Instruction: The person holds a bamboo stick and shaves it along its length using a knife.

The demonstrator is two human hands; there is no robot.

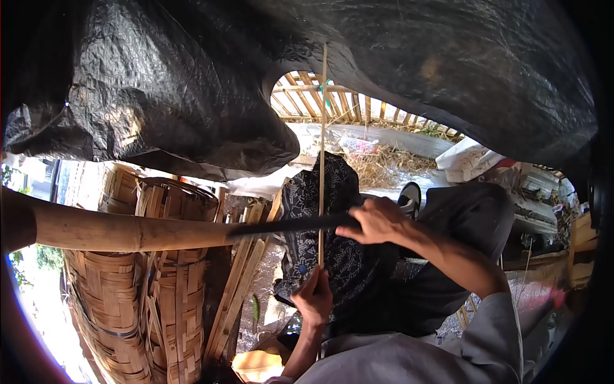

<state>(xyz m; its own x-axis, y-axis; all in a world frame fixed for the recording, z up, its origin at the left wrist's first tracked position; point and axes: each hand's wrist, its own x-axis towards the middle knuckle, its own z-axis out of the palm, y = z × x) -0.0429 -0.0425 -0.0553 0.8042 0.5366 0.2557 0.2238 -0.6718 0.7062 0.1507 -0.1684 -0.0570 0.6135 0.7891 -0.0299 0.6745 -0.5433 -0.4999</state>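
A thin pale bamboo strip [322,173] stands lengthwise over a dark patterned cloth [342,185] on the person's lap. My left hand [313,296] pinches the strip near its lower end. My right hand [374,221] is closed round the near end of a long dark blade [288,225], which is slightly blurred. The blade lies across the strip, above my left hand, and its far end reaches a thick bamboo pole [134,232] at the left. Whether the blade touches the strip cannot be made out.
Woven bamboo baskets [105,301] stand at the left beside upright bamboo slats [236,294]. Black plastic sheeting [473,57] hangs across the top. Dry straw [384,168] and a bamboo fence [345,105] are behind. A bent knee in dark trousers [473,217] is at the right.
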